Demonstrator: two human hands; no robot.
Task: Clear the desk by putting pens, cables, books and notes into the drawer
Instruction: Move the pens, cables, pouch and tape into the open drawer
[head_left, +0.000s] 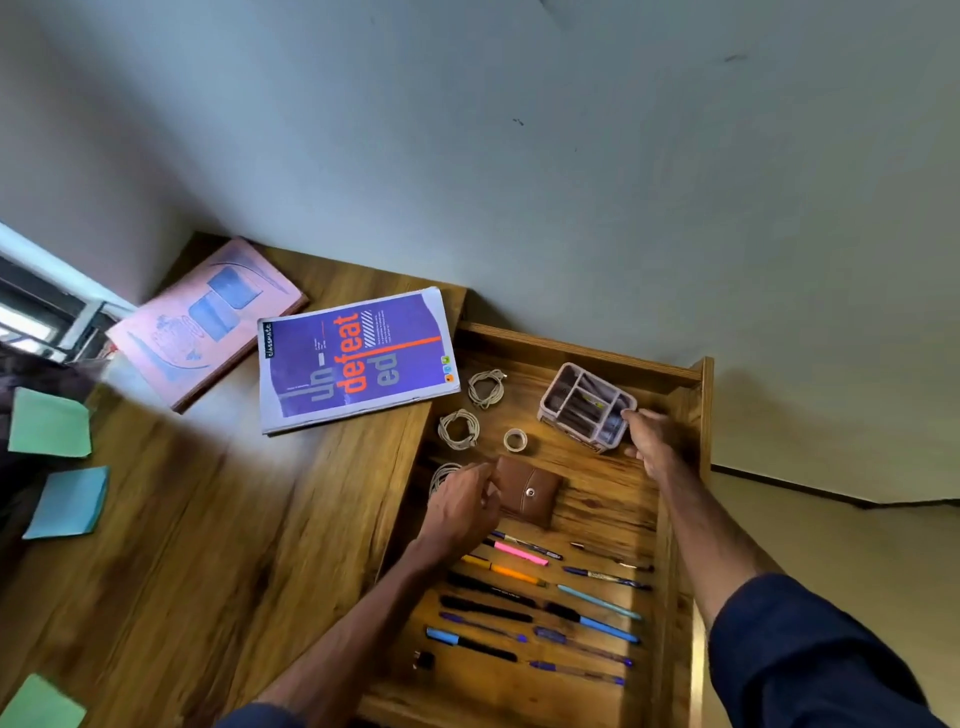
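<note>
Open drawer (571, 345), lower centre of frame: pens (485, 609) already lie in rows. Above them our left hand (460, 506) curls on the left edge of a brown wallet (530, 491), while our right hand (649, 436) pinches the near corner of a compartmented organiser (587, 405) holding dark pens. We judge room is being made, so we should slide both level, clear of the tape roll (507, 440) and coiled cables (445, 430). Sticky notes (49, 423) at left and two books (356, 358) at upper left wait on the counter (208, 519).

Both arms extended, left hand (460, 501) curled, right hand (649, 434) gripping
</note>
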